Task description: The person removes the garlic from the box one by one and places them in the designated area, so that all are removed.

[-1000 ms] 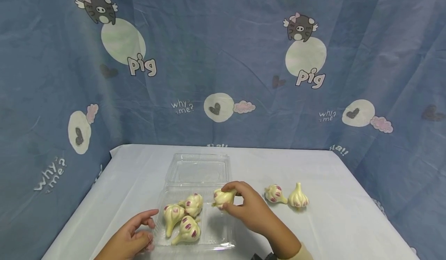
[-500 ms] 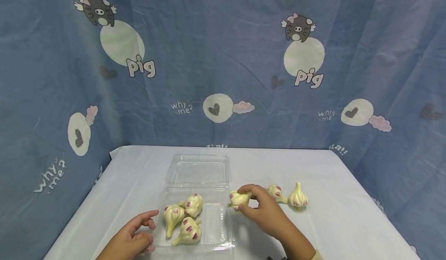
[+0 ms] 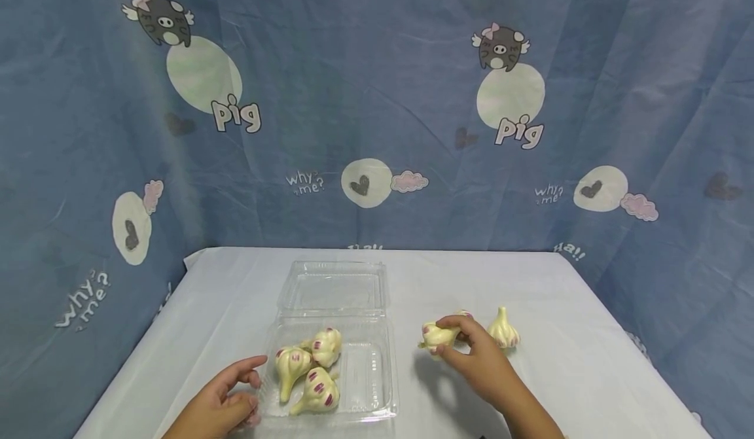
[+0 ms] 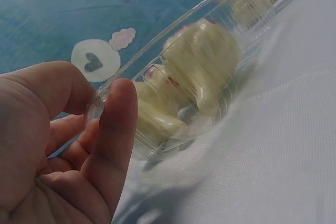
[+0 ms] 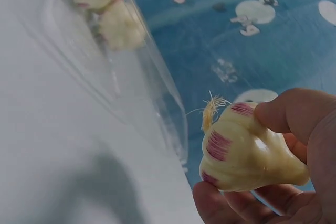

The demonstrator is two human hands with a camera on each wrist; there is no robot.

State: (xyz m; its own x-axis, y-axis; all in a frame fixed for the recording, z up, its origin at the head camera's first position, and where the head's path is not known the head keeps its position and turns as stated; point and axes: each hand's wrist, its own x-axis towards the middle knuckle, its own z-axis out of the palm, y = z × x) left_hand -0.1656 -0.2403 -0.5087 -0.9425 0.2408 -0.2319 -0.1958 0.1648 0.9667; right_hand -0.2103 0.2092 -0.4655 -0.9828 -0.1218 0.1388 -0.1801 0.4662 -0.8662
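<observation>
My right hand (image 3: 480, 364) holds a garlic bulb (image 3: 437, 335) between thumb and fingers, off the table to the right of a clear plastic box (image 3: 360, 377). In the right wrist view, the garlic's purple streaks and frayed root tuft (image 5: 210, 113) face away from the palm. Three more garlic bulbs (image 3: 318, 390) lie together in the left part of the box. At the box's left edge, my left hand (image 3: 218, 400) pinches the rim (image 4: 97, 106) between thumb and index finger. Beyond my right hand stands another garlic bulb (image 3: 503, 331); one more is mostly hidden behind the fingers.
The box's transparent lid (image 3: 337, 288) lies folded back, away from me. White cloth (image 3: 565, 367) covers the table. A blue printed curtain (image 3: 377, 99) encloses the back and both sides.
My right hand has carried the garlic bulb rightward, from over the box to over the table beside it. The left hand and the bulbs in the box have stayed put.
</observation>
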